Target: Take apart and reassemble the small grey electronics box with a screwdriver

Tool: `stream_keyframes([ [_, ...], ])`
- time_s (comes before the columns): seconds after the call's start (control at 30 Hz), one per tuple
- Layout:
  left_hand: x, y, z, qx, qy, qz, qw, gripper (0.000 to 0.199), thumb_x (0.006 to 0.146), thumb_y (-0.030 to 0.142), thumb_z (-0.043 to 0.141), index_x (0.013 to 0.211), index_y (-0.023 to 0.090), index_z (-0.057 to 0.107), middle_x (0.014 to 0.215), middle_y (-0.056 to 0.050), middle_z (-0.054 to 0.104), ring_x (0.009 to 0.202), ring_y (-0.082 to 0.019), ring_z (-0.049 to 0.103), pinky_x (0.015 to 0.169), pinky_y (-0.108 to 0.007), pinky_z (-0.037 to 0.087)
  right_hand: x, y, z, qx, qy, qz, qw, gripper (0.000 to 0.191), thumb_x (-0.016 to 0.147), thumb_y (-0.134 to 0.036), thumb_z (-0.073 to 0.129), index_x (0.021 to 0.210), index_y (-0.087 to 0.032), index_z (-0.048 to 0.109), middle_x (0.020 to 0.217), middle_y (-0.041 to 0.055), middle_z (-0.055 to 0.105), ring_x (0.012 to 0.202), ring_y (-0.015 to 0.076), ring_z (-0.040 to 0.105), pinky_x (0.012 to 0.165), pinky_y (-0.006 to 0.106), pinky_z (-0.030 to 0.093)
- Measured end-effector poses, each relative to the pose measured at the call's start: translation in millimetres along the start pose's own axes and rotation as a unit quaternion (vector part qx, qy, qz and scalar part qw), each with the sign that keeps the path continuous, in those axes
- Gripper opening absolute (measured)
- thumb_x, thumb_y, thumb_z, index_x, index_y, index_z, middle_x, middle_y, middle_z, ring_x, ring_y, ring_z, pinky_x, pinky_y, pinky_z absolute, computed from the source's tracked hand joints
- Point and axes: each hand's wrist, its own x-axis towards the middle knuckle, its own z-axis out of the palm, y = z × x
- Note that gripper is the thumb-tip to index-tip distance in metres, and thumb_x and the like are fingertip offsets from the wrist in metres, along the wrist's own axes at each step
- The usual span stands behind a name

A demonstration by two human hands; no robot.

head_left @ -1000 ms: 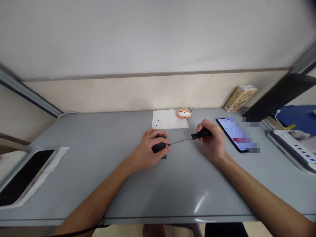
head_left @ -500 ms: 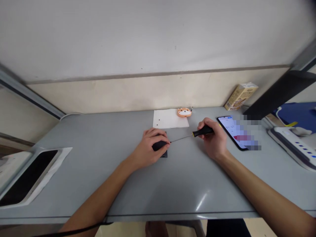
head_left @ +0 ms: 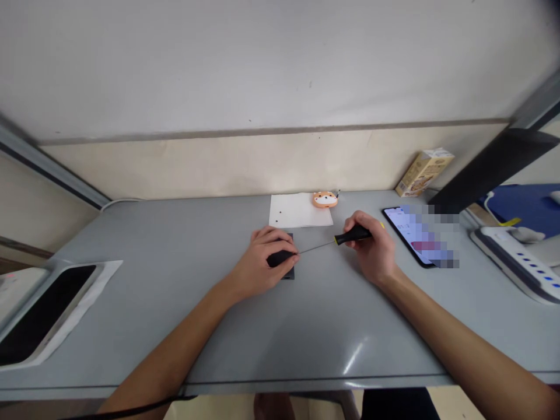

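My right hand (head_left: 377, 248) — closed round a black-handled screwdriver (head_left: 353, 234), tip leftward; my left hand (head_left: 262, 263) — gripping a dark object (head_left: 280, 258); white paper (head_left: 292, 211), far side.

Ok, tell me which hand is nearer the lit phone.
Right. The right hand sits just left of the lit phone; the left hand is farther left, on the black object.

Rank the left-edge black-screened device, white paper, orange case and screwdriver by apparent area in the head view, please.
1. Black-screened device
2. White paper
Orange case and screwdriver: unsure, since the right hand partly hides the screwdriver.
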Motion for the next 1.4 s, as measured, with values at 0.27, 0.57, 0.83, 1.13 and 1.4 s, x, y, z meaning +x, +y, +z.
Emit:
stream_keyframes([
  [0.27, 21, -31, -27.2, 0.051, 0.079, -0.076, 0.993, 0.017, 0.097, 0.035, 0.061, 0.095, 0.026, 0.075, 0.105, -0.004, 0.073, 0.108, -0.024, 0.061, 0.104, -0.047, 0.042, 9, 2, -3, 0.061, 0.053, 0.016, 0.997, 0.024, 0.082, -0.038, 0.065, 0.067, -0.02, 0.064, 0.072, 0.0008, 0.056, 0.059, 0.0114, 0.045, 0.047, 0.026, 0.032],
  [0.57, 73, -82, -27.3, 0.132, -0.023, -0.044, 0.99, 0.022, 0.096, 0.039, 0.06, 0.099, 0.026, 0.078, 0.102, -0.006, 0.067, 0.108, -0.026, 0.053, 0.108, -0.049, 0.036, 15, 11, -8, 0.042, 0.066, 0.016, 0.997, 0.025, 0.083, -0.041, 0.065, 0.069, -0.021, 0.063, 0.066, -0.001, 0.056, 0.052, 0.0103, 0.043, 0.045, 0.026, 0.032],
  [0.83, 85, -85, -26.6, 0.155, -0.076, -0.033, 0.984, 0.029, 0.094, 0.048, 0.06, 0.094, 0.027, 0.081, 0.081, -0.007, 0.055, 0.096, -0.027, 0.044, 0.093, -0.043, 0.043, 16, 10, -9, 0.053, 0.076, 0.01, 0.996, 0.025, 0.083, -0.042, 0.066, 0.07, -0.021, 0.063, 0.063, -0.0013, 0.055, 0.051, 0.0107, 0.044, 0.045, 0.027, 0.032],
  [1.13, 41, -64, -45.7, 0.108, -0.012, -0.073, 0.991, 0.036, 0.099, 0.05, 0.052, 0.089, 0.024, 0.074, 0.09, -0.005, 0.07, 0.096, -0.025, 0.056, 0.088, -0.039, 0.045, 17, 10, -10, 0.038, 0.074, -0.002, 0.996, 0.024, 0.081, -0.039, 0.065, 0.067, -0.021, 0.062, 0.072, 0.0007, 0.057, 0.057, 0.0112, 0.045, 0.045, 0.026, 0.034],
  [1.4, 1, -36, -56.6, -0.062, -0.13, -0.188, 0.971, 0.031, 0.097, 0.054, 0.058, 0.111, 0.027, 0.065, 0.082, 0.0, 0.068, 0.073, -0.018, 0.059, 0.065, -0.03, 0.046, 14, 5, -9, 0.042, 0.078, 0.006, 0.996, 0.022, 0.083, -0.037, 0.063, 0.067, -0.021, 0.063, 0.07, 0.0006, 0.056, 0.055, 0.0112, 0.042, 0.046, 0.027, 0.031],
])
